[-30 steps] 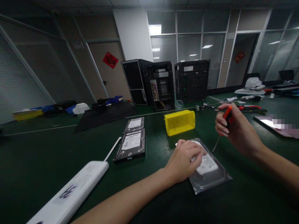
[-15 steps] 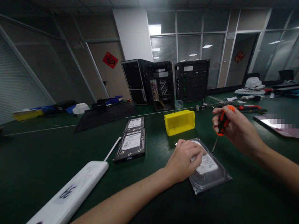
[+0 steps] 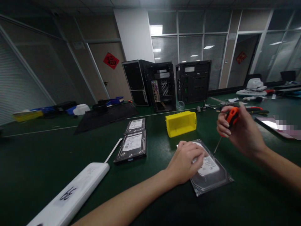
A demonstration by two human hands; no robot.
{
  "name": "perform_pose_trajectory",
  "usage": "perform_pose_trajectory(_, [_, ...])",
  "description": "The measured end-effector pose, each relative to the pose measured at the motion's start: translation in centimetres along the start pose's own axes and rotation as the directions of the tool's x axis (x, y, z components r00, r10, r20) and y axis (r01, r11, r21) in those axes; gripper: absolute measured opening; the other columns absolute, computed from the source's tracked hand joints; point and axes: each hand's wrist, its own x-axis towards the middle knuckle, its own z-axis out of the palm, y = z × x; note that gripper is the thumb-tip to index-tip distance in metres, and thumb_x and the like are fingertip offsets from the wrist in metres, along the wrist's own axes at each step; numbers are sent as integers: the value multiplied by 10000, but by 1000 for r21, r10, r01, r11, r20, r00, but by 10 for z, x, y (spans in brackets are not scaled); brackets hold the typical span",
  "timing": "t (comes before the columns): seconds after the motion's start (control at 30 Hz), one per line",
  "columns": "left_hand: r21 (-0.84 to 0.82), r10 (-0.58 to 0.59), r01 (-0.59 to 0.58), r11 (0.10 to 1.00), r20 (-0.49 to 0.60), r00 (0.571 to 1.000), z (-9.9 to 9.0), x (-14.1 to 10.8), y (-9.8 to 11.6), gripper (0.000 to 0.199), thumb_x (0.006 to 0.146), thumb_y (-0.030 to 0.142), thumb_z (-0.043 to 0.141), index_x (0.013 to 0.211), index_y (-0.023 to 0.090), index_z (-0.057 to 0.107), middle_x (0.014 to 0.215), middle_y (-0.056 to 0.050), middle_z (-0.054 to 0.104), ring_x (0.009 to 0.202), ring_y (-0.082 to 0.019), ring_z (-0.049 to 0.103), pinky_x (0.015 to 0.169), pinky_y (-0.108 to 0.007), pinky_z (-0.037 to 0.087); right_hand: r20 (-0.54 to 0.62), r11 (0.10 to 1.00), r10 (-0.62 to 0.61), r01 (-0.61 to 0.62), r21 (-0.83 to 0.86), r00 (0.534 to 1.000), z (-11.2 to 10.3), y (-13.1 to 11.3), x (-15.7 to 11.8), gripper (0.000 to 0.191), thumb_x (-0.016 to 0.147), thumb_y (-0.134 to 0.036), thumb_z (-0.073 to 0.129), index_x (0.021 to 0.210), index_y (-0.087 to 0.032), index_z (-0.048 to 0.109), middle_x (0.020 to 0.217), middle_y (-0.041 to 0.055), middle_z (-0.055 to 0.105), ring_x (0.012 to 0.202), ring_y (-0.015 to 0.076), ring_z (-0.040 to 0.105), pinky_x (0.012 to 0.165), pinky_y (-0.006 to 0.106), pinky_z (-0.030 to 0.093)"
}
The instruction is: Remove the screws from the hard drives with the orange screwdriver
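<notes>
A hard drive (image 3: 213,181) with a white label lies flat on the green table in front of me. My left hand (image 3: 188,160) rests on its left side, fingers curled and pressed against the label, covering part of it. My right hand (image 3: 244,133) is closed around the orange and black handle of a screwdriver (image 3: 233,116). The thin shaft slants down to the left, and its tip meets the right edge of the drive. A yellow plastic bin (image 3: 181,124), tipped on its side, lies just behind the drive.
Two more hard drives (image 3: 133,145) lie end to end at left. Nearer stands a white power strip (image 3: 75,191) marked 39. Computer cases (image 3: 194,81) stand at the back. At right are pliers (image 3: 252,109), small metal parts (image 3: 204,107) and a flat tablet-like device (image 3: 270,124).
My right hand has turned and shifted slightly right with the screwdriver handle, while the tip stays at the drive's edge. My left hand and the drive have not moved.
</notes>
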Motion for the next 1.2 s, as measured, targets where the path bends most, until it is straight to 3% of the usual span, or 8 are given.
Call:
perform_pose_trajectory(0.1, [-2, -1, 1, 1000, 2, 1000, 0, -1, 0, 226, 900, 187, 410, 957, 176, 628, 1023, -18, 652, 970, -168, 546, 869, -321, 317, 20, 1000, -3, 3, 18, 1000, 2, -1, -1, 360, 903, -468, 291, 906, -222, 555, 651, -10, 376, 485, 93, 345, 453, 251, 279])
perform_pose_trajectory(0.43, [-8, 0, 0, 1000, 9, 1000, -2, 0, 1, 228, 905, 183, 408, 959, 170, 629, 1018, -13, 651, 969, -156, 545, 868, -313, 315, -3, 993, -76, 75, -90, 997, 2, 0, -2, 191, 898, -321, 408, 844, -190, 536, 799, 5, 498, 541, 80, 444, 511, 248, 371])
perform_pose_trajectory(0.57, [-7, 4, -4, 1000, 6, 1000, -2, 0, 0, 228, 907, 189, 407, 968, 171, 627, 1020, -12, 649, 973, -151, 542, 871, -311, 314, 1, 987, -74, 74, -143, 997, 3, 0, -1, 135, 876, -314, 464, 817, -200, 506, 721, -6, 515, 491, 80, 422, 470, 239, 358])
perform_pose_trajectory(0.7, [-7, 2, -2, 1000, -2, 1000, -1, -1, -1, 227, 908, 191, 408, 972, 174, 626, 1020, -7, 648, 971, -147, 542, 872, -309, 313, 9, 995, -30, 31, -99, 1000, 2, 0, 0, 124, 877, -324, 467, 817, -218, 491, 594, -40, 408, 438, 70, 342, 427, 220, 284])
perform_pose_trajectory(0.9, [6, 1, -1, 1000, 1, 1000, -1, 1, 0, 225, 902, 186, 413, 960, 171, 630, 1019, -10, 651, 973, -156, 543, 867, -313, 314, 23, 999, 17, -18, 29, 1000, 4, -1, -2, 416, 899, -516, 268, 823, -194, 520, 585, -26, 350, 450, 75, 319, 435, 229, 252])
perform_pose_trajectory(1.2, [12, -2, 2, 1000, -3, 1000, 0, -1, -1, 229, 904, 192, 405, 969, 180, 625, 1019, -14, 650, 961, -164, 545, 862, -322, 316, -15, 996, -46, 44, -82, 999, 2, 3, -1, 245, 897, -388, 385, 834, -198, 528, 742, 1, 467, 521, 90, 422, 484, 247, 347])
